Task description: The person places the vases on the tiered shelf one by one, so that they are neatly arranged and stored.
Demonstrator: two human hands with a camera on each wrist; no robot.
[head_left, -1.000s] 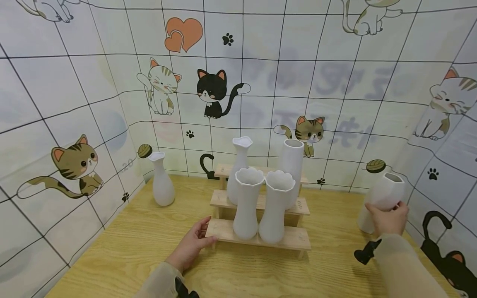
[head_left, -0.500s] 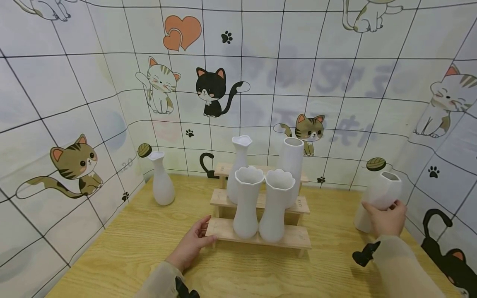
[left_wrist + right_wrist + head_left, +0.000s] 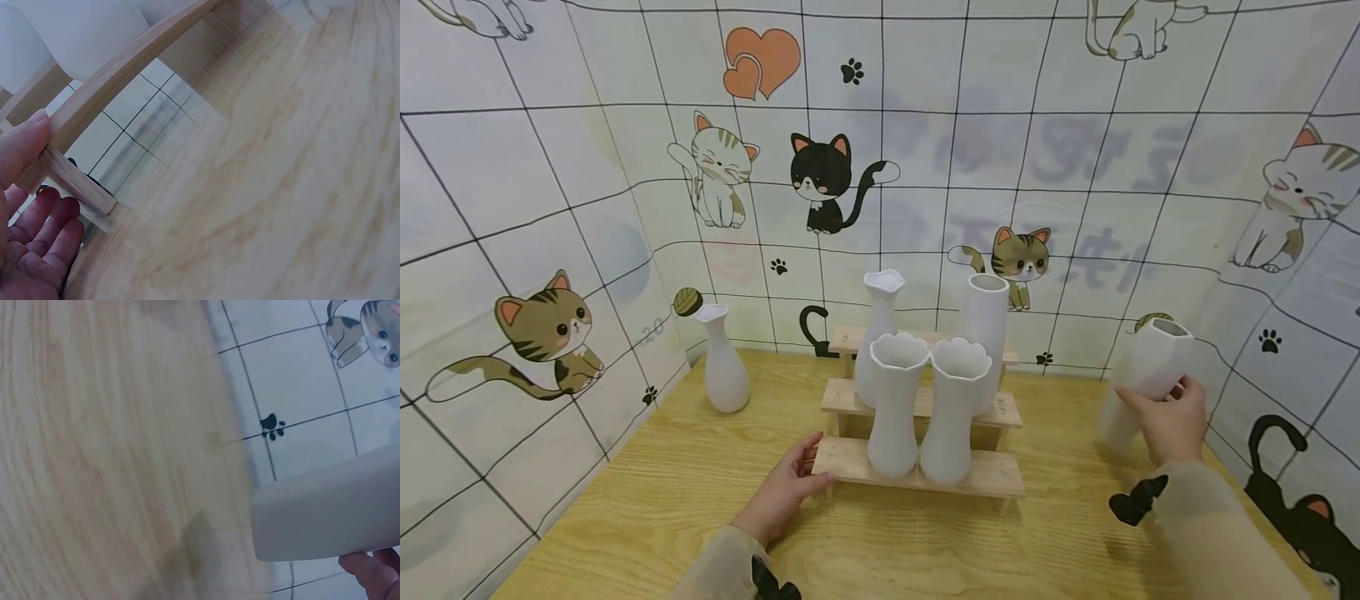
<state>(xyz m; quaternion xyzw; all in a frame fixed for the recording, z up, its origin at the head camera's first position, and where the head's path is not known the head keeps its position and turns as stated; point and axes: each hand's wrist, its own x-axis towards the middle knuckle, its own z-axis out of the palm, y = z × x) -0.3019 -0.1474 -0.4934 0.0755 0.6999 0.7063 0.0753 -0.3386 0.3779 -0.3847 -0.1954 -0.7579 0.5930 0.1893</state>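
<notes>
On the right in the head view, my right hand [image 3: 1172,421] grips a white vase [image 3: 1152,367] with an angular mouth. The vase leans slightly and appears raised off the table; its base [image 3: 269,525] shows in the right wrist view. My left hand [image 3: 782,492] holds the left end of the lowest step of a wooden stepped stand [image 3: 850,467], thumb [image 3: 28,140] on the board and fingers near the leg. Two scalloped-mouth vases, a left one [image 3: 895,417] and a right one [image 3: 951,425], stand on that step. Behind them are a wavy-mouth vase [image 3: 880,312] and a straight cylindrical vase [image 3: 987,321].
A narrow-necked white vase [image 3: 726,367] stands alone at the back left of the wood-grain table [image 3: 700,467]. Patterned cloth walls [image 3: 925,167] with cat drawings enclose the back and both sides.
My right hand has moved left and up with the angular-mouth vase, lifting it. My left hand stays at the stand's end, and the vases on the stand have not moved.
</notes>
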